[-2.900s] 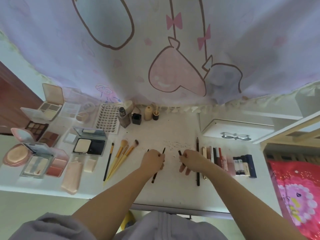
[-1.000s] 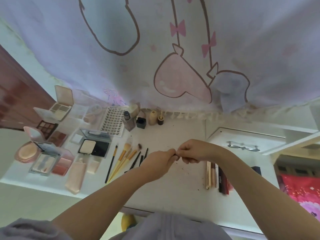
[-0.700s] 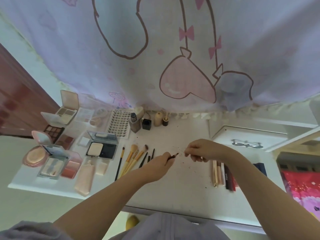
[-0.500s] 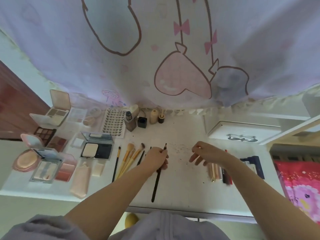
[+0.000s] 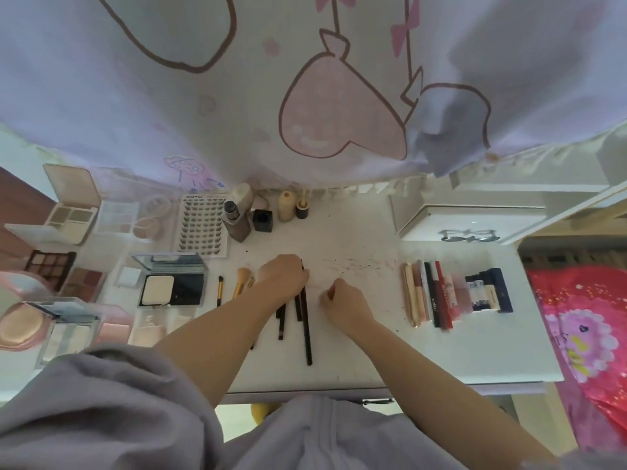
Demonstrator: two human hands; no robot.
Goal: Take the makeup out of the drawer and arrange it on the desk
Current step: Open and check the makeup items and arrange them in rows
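On the white desk (image 5: pixel 359 354) my left hand (image 5: pixel 283 276) lies knuckles up over the top ends of a few black pencils. Its fingers curl round the long black pencil (image 5: pixel 307 337), which lies flat and points toward me. Two shorter dark pencils (image 5: pixel 281 322) lie beside it, partly under my forearm. My right hand (image 5: pixel 342 300) rests just right of the pencils with fingers curled; I see nothing in it. Yellow-handled brushes (image 5: pixel 241 283) lie left of my left hand. A row of lipsticks and tubes (image 5: pixel 441 293) lies at the right.
Open compacts and palettes (image 5: pixel 171 286) fill the desk's left side. A lash tray (image 5: pixel 203 225) and small bottles (image 5: pixel 237 218) stand at the back under a hanging curtain (image 5: pixel 305 79). A white box (image 5: pixel 468 222) sits back right. Dark specks (image 5: pixel 353 264) dot the middle. Red bedding (image 5: pixel 583 327) lies beyond the right edge.
My left hand has laid the long black pencil down beside the other dark pencils. My right hand came left and toward me and its fingers curled in.
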